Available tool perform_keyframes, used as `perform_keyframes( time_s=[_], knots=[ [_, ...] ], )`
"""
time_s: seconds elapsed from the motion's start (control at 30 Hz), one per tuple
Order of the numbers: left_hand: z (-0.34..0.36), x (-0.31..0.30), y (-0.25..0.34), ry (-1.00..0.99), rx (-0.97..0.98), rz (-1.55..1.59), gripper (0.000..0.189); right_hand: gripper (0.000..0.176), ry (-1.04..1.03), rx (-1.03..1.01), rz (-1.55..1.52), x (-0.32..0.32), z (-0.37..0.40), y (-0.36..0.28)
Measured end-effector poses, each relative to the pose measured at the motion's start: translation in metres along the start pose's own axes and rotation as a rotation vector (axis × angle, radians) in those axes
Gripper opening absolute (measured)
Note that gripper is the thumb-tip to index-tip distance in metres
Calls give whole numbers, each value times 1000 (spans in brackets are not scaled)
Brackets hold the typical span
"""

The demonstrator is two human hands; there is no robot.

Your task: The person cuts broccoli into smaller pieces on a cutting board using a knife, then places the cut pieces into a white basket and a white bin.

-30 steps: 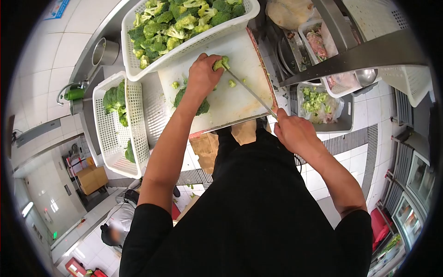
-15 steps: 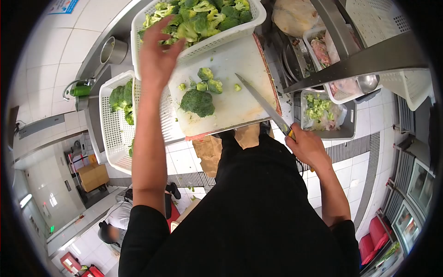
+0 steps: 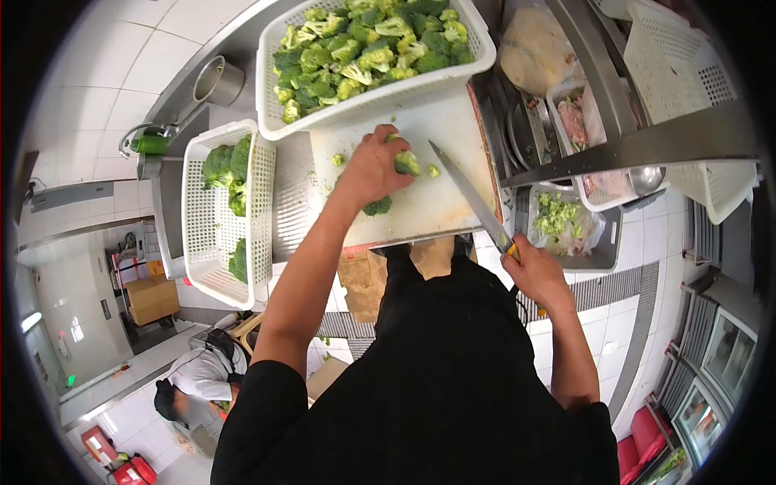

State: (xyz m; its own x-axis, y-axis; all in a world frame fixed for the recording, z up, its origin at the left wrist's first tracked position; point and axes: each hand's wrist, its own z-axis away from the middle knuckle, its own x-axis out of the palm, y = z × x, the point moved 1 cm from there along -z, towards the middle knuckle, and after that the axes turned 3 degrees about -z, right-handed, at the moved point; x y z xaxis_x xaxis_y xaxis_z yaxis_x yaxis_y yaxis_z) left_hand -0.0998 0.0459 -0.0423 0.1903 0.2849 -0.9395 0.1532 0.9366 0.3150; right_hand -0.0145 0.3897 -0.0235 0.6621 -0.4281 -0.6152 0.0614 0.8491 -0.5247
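My left hand (image 3: 368, 171) is over the white cutting board (image 3: 440, 210), its fingers curled round green broccoli florets (image 3: 406, 164). Part of a larger broccoli head (image 3: 377, 207) shows beneath that hand; the rest is hidden. Two small broccoli bits (image 3: 434, 171) lie loose on the board, one on each side of the hand. In my right hand (image 3: 535, 271) is the handle of a long kitchen knife (image 3: 467, 192). Its blade slants across the board's right side, the tip pointing up and left, apart from the florets.
Beyond the board stands a white basket (image 3: 388, 94) full of cut florets. Another white basket (image 3: 218, 263) on the left holds larger broccoli pieces. At right, a grey bin (image 3: 608, 242) contains trimmings below a metal shelf bar (image 3: 638, 121). A co-worker (image 3: 206, 372) bends at lower left.
My left hand has moved from the florets basket down to the board and closed round the florets there. My right hand still holds the knife in much the same pose.
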Motion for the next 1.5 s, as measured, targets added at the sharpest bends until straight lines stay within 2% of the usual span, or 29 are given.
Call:
perform_keyframes(
  time_s=[0.07,0.1,0.13,0.2,0.27,0.3,0.4,0.43,0.5,0.53,0.6,0.67,0.73,0.8,0.87,0.93,0.97,1.03,1.07,1.13,1.2,1.27,1.33,1.37,1.4,1.47,1.5],
  knots=[
    [8,-25,21,69,28,162,53,48,-33,33,-18,3,-1,3],
    [12,-46,30,103,25,250,54,36,-7,10,-21,3,0,0],
    [10,-65,29,108,25,244,54,36,-3,4,-21,3,1,-1],
    [6,-98,8,293,-71,237,58,36,27,12,-33,6,2,-1],
    [-4,-119,-24,507,-61,168,56,37,16,8,-36,6,2,-1],
    [-1,-136,-4,667,-144,13,55,37,15,13,-45,5,1,-2],
    [14,-148,-4,607,-101,130,49,38,11,9,-39,6,-1,1],
    [15,-131,-6,537,-102,272,41,38,7,11,-41,7,-2,2],
    [21,-101,-4,161,-319,158,34,38,1,-3,-62,9,-5,4],
    [23,-75,-14,157,-223,23,32,38,-2,-3,-62,9,-5,3],
    [19,-37,-24,112,-259,46,35,38,-11,1,-60,6,-4,-1],
    [14,-8,-35,-34,-298,-64,37,38,-13,4,-51,6,-5,-1],
    [12,-10,-31,-17,-312,35,40,38,-11,8,-41,4,-6,-2],
    [13,-31,-24,111,-345,87,36,39,-33,39,-41,2,-5,-5],
    [15,-73,-14,389,-485,388,35,40,-30,39,-45,3,-5,-3],
    [23,-114,-13,697,-284,459,48,40,-35,33,-45,6,-5,-2],
    [31,-123,-16,701,-292,460,48,40,-15,27,-51,8,-6,-1],
    [49,-129,-9,231,105,194,64,40,6,20,-55,7,-5,-3],
    [56,-119,-9,233,104,194,64,39,56,4,-67,4,-3,-8],
    [70,-76,-17,-97,107,6,70,38,99,-14,-77,5,-1,-11],
    [73,-35,-32,-95,45,19,71,36,150,-17,-209,6,-1,-9],
    [72,-23,-45,-91,-8,37,72,36,137,-61,-190,4,-1,-9],
    [72,-32,-51,70,-53,373,70,35,122,-100,-164,-2,3,-12],
    [77,-37,-55,117,-145,574,66,36,55,-113,-147,-4,6,-17],
    [81,-50,-55,121,-151,577,66,37,-13,-125,-132,-4,7,-22],
    [91,-76,-60,328,-294,787,65,37,-55,-181,-107,5,5,-31],
    [96,-89,-59,404,-285,856,64,38,-153,-241,-101,11,1,-41]
  ],
)
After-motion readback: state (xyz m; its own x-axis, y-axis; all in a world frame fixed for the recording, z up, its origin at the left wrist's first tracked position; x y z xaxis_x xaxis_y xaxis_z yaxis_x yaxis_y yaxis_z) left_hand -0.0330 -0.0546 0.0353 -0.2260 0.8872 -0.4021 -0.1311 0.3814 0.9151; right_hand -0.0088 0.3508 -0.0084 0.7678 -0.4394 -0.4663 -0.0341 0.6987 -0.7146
